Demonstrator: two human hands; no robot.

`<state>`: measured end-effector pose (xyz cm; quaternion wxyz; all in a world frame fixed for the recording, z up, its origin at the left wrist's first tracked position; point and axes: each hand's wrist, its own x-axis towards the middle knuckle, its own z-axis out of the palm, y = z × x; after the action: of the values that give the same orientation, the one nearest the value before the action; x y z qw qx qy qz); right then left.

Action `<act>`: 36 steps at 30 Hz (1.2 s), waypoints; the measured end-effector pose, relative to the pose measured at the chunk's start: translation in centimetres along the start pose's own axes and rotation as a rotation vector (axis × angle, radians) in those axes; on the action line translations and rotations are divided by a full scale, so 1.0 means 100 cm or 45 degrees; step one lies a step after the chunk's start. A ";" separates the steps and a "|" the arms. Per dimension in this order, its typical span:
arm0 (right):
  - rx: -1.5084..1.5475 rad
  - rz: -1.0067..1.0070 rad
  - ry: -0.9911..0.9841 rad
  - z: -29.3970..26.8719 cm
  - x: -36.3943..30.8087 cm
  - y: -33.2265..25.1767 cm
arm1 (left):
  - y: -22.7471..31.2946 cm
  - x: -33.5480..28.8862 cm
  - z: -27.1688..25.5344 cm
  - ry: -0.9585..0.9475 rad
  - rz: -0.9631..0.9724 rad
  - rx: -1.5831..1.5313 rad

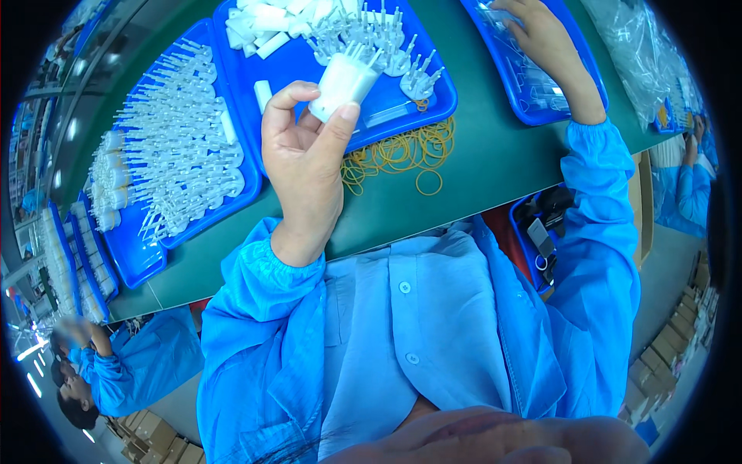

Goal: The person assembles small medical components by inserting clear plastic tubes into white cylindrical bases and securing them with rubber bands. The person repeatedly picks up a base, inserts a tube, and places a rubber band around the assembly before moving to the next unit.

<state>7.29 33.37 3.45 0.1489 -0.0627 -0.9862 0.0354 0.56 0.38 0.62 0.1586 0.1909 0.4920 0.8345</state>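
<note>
My left hand [305,147] grips a white cylinder [344,87] between thumb and fingers, held up over the near edge of the middle blue tray [442,97]. Thin pale prongs stick out of the cylinder's upper end. Off to the right, my right hand [545,39] reaches into another blue tray [533,117] that holds clear plastic pieces [533,81]. Its fingers are bent down at the far end of those pieces, and what lies between them is hard to see. White pronged bases [417,77] and loose white tubes [270,23] lie in the middle tray.
Yellow rubber bands [406,155] lie in a pile on the green table [479,166]. To the left, a blue tray [251,182] is packed with pronged white pieces [174,139]. Clear plastic bags [630,46] sit at the far right. Another person [147,359] is at the lower left.
</note>
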 end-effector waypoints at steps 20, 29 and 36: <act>2.209 0.094 -0.005 0.013 0.007 -0.110 | -0.007 0.005 -0.011 -0.090 0.116 0.149; 2.418 0.135 0.044 0.027 0.004 -0.103 | -0.003 0.004 -0.010 -0.062 0.048 0.131; 2.264 0.104 0.074 0.023 0.005 -0.105 | -0.004 0.004 -0.009 0.014 0.013 0.113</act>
<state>4.92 22.99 2.38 0.1659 0.0401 -0.5869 0.7914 -0.22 0.04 -0.10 0.1431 0.1957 0.5286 0.8135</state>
